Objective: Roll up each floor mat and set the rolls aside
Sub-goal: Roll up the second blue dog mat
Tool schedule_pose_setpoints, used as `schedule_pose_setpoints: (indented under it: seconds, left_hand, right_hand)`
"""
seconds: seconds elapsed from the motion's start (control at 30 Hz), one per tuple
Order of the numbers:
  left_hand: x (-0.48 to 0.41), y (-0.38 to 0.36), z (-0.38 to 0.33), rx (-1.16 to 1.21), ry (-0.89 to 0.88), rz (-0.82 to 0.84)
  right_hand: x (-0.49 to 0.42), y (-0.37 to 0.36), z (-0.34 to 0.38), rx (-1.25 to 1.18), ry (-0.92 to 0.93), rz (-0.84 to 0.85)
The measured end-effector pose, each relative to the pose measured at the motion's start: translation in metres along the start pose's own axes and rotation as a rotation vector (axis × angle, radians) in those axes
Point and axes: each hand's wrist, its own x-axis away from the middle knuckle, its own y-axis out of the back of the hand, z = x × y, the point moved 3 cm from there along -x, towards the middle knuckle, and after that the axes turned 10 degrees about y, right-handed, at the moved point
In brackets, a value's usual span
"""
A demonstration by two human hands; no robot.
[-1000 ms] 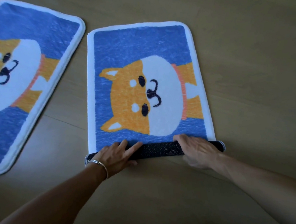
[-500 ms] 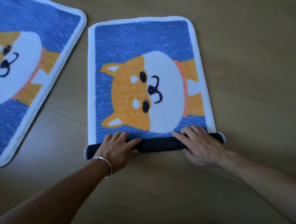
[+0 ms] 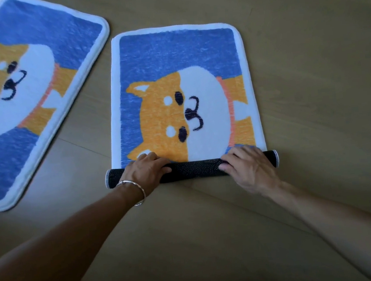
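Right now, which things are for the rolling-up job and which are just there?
For the job: partly rolled dog mat, flat dog mat beside it, left hand, right hand.
Just there: bracelet, wooden floor.

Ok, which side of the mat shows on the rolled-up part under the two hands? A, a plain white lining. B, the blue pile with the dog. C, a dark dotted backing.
C: the roll held by the left hand and the right hand is dark with fine dots, while the flat part of the mat beyond it shows the blue dog side.
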Motion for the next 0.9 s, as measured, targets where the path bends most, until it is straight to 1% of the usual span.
schedule_pose_setpoints:
  seconds: [0.07,0.13,0.27,0.33,0.37,0.47,0.5,0.57,0.63,0.73,0.8,0.9]
  left_hand:
    - [-0.001,0.0,0.0,-0.05,0.017,-0.022]
    - [0.0,0.003,-0.004,-0.093,-0.004,-0.084]
    - [0.009,0.005,-0.019,-0.236,-0.214,-0.26]
    - [0.015,0.002,-0.026,-0.279,-0.316,-0.295]
    - [0.016,-0.001,-0.028,-0.305,-0.331,-0.283]
    - [0.01,-0.002,-0.034,-0.394,-0.266,-0.177]
    - [0.008,-0.001,-0.037,-0.408,-0.237,-0.145]
    - [0.004,0.002,-0.042,-0.406,-0.181,-0.107]
    - [0.003,0.003,-0.045,-0.427,-0.139,-0.088]
    - [0.004,0.002,-0.049,-0.465,-0.102,-0.084]
    - [0.005,-0.001,-0.05,-0.485,-0.084,-0.092]
    - [0.001,-0.002,-0.05,-0.514,-0.043,-0.094]
  right_hand:
    - [0.004,-0.004,0.004,0.109,0.015,0.057]
    - [0.004,-0.005,0.003,0.141,0.007,0.088]
    - [-0.008,-0.003,0.0,0.061,-0.047,0.124]
    - [-0.013,-0.003,-0.005,0.028,-0.052,0.156]
    - [-0.015,-0.002,-0.006,0.013,-0.059,0.177]
    - [-0.022,0.002,-0.006,0.041,-0.078,0.242]
    - [-0.023,0.004,-0.004,0.086,-0.074,0.229]
    - [-0.023,0.007,0.008,0.159,-0.035,0.144]
    - [-0.021,0.004,0.023,0.177,-0.004,0.133]
    - [-0.025,-0.003,0.035,0.241,-0.051,0.213]
    - [-0.033,-0.004,0.035,0.289,-0.063,0.235]
    - [-0.046,-0.003,0.034,0.296,-0.056,0.263]
